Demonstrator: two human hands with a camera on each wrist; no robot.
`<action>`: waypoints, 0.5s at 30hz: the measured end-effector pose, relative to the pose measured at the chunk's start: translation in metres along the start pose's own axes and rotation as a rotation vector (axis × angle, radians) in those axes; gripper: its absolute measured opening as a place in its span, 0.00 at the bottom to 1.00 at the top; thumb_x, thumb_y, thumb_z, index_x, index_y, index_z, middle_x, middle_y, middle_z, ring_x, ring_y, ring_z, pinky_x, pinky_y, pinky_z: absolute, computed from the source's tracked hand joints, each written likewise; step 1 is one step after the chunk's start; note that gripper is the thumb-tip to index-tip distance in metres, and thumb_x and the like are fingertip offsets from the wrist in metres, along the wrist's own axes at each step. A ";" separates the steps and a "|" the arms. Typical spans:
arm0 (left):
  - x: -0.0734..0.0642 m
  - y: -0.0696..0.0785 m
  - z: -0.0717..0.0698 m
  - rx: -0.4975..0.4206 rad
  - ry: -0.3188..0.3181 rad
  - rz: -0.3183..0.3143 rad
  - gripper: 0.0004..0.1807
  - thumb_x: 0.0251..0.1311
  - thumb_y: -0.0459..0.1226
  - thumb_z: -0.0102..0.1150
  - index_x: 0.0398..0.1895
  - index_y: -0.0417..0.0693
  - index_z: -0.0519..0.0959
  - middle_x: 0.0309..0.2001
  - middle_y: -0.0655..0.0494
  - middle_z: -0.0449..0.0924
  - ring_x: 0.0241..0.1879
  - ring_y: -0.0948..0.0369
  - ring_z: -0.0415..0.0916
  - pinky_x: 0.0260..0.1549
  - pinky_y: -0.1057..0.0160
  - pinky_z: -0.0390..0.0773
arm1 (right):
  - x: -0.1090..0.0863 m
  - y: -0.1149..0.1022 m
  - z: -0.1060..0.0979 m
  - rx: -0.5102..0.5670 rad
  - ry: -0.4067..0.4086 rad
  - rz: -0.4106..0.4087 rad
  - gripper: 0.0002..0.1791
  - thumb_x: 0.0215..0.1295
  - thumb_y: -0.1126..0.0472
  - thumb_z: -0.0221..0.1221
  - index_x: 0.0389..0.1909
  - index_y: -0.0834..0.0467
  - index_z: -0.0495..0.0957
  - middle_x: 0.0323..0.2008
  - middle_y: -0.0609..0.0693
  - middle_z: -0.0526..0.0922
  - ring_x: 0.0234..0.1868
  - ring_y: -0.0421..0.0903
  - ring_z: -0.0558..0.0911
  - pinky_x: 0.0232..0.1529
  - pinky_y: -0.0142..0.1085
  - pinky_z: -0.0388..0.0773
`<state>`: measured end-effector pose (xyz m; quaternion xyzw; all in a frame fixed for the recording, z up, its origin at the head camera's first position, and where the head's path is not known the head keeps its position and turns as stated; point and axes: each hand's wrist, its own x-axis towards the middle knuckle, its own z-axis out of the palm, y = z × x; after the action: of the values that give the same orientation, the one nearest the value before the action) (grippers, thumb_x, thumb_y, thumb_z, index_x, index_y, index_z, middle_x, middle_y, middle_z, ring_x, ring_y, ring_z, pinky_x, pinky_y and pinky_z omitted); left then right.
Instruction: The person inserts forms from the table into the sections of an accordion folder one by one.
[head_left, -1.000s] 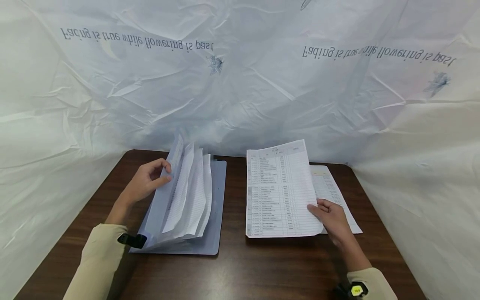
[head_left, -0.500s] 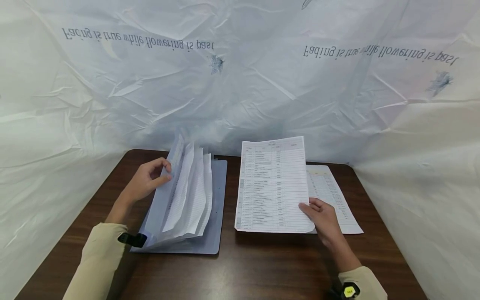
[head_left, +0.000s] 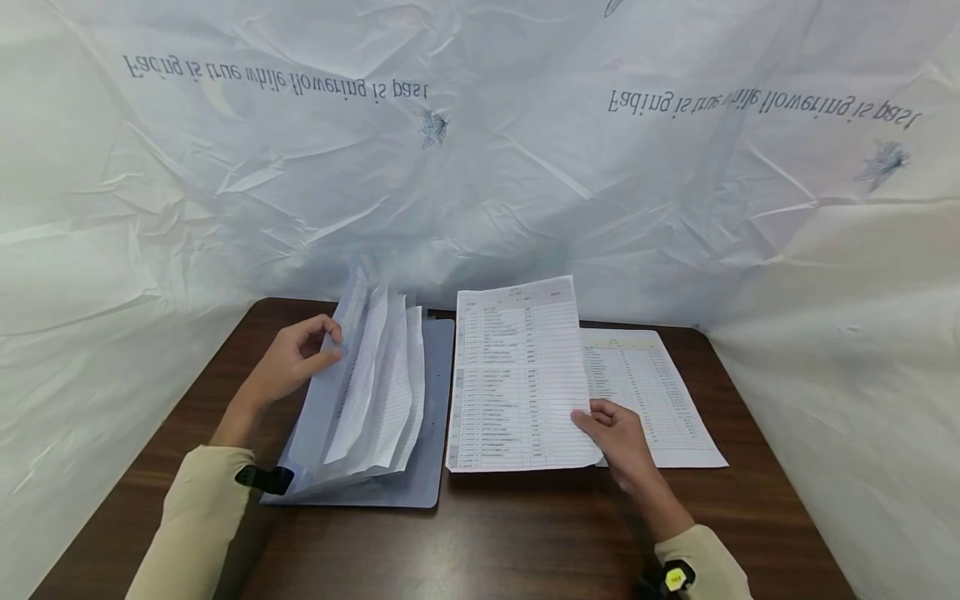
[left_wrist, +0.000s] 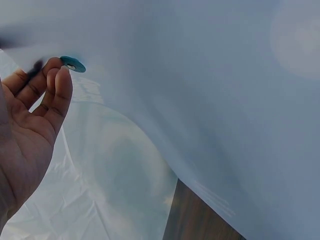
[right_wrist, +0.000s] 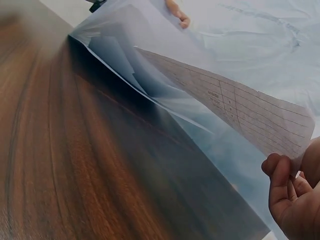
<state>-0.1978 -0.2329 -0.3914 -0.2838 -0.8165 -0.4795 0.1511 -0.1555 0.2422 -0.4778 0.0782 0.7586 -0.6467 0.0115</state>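
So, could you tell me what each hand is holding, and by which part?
Right hand: a printed sheet, pinched low on its right edge. Left hand: the raised cover of the folder, apparently held at its teal disc.

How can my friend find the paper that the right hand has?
Find the dark brown table, then the blue folder on its left side. Just right of that is a white printed sheet. The right hand pinches it up, unlike the papers in the folder and the other sheet lying farther right.
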 end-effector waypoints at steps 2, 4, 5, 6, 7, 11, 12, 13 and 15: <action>0.000 0.000 0.000 0.002 0.000 0.003 0.08 0.59 0.20 0.61 0.39 0.32 0.75 0.31 0.55 0.71 0.25 0.68 0.64 0.23 0.66 0.67 | 0.001 0.002 0.003 -0.002 0.000 0.001 0.19 0.70 0.64 0.64 0.57 0.70 0.76 0.42 0.59 0.87 0.34 0.49 0.88 0.32 0.39 0.84; 0.001 -0.001 0.000 0.007 0.002 0.006 0.08 0.58 0.20 0.61 0.38 0.32 0.75 0.30 0.55 0.71 0.24 0.68 0.63 0.23 0.66 0.66 | 0.002 0.003 0.006 -0.003 -0.003 0.002 0.19 0.70 0.65 0.64 0.57 0.70 0.77 0.42 0.60 0.87 0.34 0.49 0.88 0.31 0.39 0.84; 0.001 -0.001 0.000 0.010 0.004 0.006 0.08 0.58 0.20 0.61 0.38 0.32 0.75 0.30 0.55 0.70 0.23 0.67 0.62 0.22 0.65 0.65 | 0.002 0.004 0.008 -0.001 -0.004 0.004 0.19 0.69 0.65 0.64 0.57 0.70 0.77 0.42 0.60 0.87 0.34 0.50 0.88 0.31 0.39 0.84; 0.001 0.000 0.000 0.012 0.004 0.005 0.08 0.58 0.20 0.61 0.38 0.32 0.75 0.29 0.56 0.70 0.23 0.67 0.62 0.22 0.65 0.65 | 0.003 0.005 0.009 0.000 -0.006 0.007 0.18 0.69 0.65 0.64 0.56 0.70 0.77 0.42 0.60 0.87 0.34 0.50 0.88 0.31 0.39 0.84; 0.000 0.000 0.000 0.012 0.005 0.005 0.08 0.58 0.21 0.61 0.38 0.32 0.75 0.29 0.56 0.70 0.23 0.67 0.62 0.22 0.65 0.65 | 0.003 0.005 0.011 -0.002 -0.008 0.011 0.18 0.69 0.65 0.64 0.56 0.70 0.77 0.42 0.60 0.87 0.34 0.50 0.88 0.31 0.39 0.84; 0.000 0.001 0.001 0.007 0.004 0.002 0.07 0.58 0.21 0.61 0.38 0.32 0.75 0.29 0.55 0.70 0.23 0.68 0.62 0.21 0.66 0.65 | 0.003 0.006 0.017 -0.009 -0.006 0.021 0.18 0.68 0.66 0.64 0.55 0.70 0.78 0.41 0.60 0.87 0.33 0.49 0.88 0.31 0.38 0.83; 0.000 0.001 0.001 0.005 0.003 0.002 0.07 0.59 0.21 0.61 0.38 0.32 0.75 0.30 0.55 0.70 0.23 0.68 0.62 0.22 0.66 0.66 | 0.003 0.007 0.018 -0.012 -0.006 0.023 0.18 0.68 0.66 0.65 0.55 0.70 0.78 0.41 0.59 0.87 0.33 0.48 0.88 0.31 0.37 0.82; 0.000 0.001 0.001 0.002 0.003 0.002 0.07 0.59 0.21 0.61 0.38 0.32 0.75 0.29 0.55 0.70 0.23 0.68 0.62 0.21 0.66 0.66 | 0.003 0.007 0.019 -0.015 -0.006 0.023 0.18 0.68 0.66 0.65 0.55 0.71 0.78 0.41 0.59 0.87 0.33 0.48 0.87 0.31 0.37 0.82; 0.000 0.001 0.001 0.002 0.003 0.004 0.07 0.58 0.21 0.61 0.38 0.32 0.75 0.29 0.55 0.70 0.23 0.67 0.62 0.22 0.66 0.65 | 0.004 0.008 0.021 -0.013 -0.008 0.022 0.18 0.68 0.66 0.65 0.54 0.71 0.78 0.40 0.59 0.87 0.33 0.48 0.87 0.31 0.37 0.82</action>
<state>-0.1973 -0.2314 -0.3916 -0.2843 -0.8162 -0.4790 0.1536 -0.1599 0.2228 -0.4895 0.0841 0.7620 -0.6418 0.0222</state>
